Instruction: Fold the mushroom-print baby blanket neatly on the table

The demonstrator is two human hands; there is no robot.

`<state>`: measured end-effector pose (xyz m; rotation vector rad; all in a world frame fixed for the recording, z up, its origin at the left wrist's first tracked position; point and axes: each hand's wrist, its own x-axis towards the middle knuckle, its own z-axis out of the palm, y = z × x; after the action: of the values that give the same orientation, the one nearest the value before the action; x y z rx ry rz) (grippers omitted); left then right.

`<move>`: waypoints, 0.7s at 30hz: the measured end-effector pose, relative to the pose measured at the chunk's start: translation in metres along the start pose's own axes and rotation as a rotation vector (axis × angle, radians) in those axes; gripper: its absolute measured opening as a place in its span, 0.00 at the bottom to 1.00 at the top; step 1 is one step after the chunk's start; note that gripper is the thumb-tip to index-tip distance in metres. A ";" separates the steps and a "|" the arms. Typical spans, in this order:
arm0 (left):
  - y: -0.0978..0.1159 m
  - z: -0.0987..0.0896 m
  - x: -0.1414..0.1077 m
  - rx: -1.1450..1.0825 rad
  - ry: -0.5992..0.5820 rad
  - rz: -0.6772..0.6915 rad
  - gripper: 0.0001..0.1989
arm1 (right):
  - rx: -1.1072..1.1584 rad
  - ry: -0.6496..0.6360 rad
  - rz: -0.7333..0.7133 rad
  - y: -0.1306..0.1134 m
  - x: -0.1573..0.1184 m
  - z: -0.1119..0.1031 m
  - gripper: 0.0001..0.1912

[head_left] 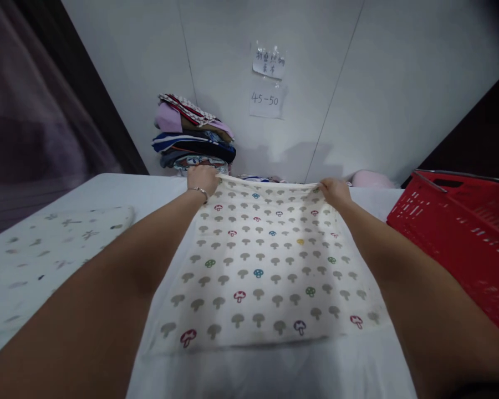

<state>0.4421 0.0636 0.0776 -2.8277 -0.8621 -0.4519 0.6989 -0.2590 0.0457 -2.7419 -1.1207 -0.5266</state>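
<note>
A cream mushroom-print cloth (270, 249) is spread over the white-covered bench (112, 191), straight ahead of the person, its far edge taut between both hands. The left hand (202, 179), a bracelet (198, 192) at its wrist, has its grip pinching the far left corner; the right hand (336, 192) has its grip pinching the far right one. Whether that edge lifts off the bench is hard to tell. Left of the left arm lies a pale patterned cloth (45, 249). Beyond the left hand rises a pile of folded fabrics (195, 136); a red plastic basket (449, 238) stands right of the right arm.
</note>
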 end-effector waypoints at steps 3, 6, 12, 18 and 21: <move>-0.008 -0.015 -0.029 -0.020 0.045 0.087 0.14 | 0.019 0.052 -0.073 0.008 -0.024 -0.014 0.15; -0.016 -0.032 -0.074 -0.026 0.064 0.196 0.15 | 0.030 0.099 -0.204 0.016 -0.065 -0.030 0.15; -0.020 -0.034 -0.209 -0.122 0.051 0.389 0.13 | 0.060 0.147 -0.404 0.019 -0.205 -0.037 0.14; -0.014 0.014 -0.304 -0.241 -0.009 0.406 0.13 | 0.140 0.122 -0.457 0.004 -0.309 -0.009 0.14; -0.010 0.014 -0.312 -0.237 0.052 0.349 0.14 | 0.154 0.166 -0.403 0.000 -0.316 -0.015 0.15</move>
<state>0.1930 -0.0874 -0.0371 -3.0742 -0.3082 -0.6062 0.4849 -0.4692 -0.0563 -2.2995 -1.6023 -0.6681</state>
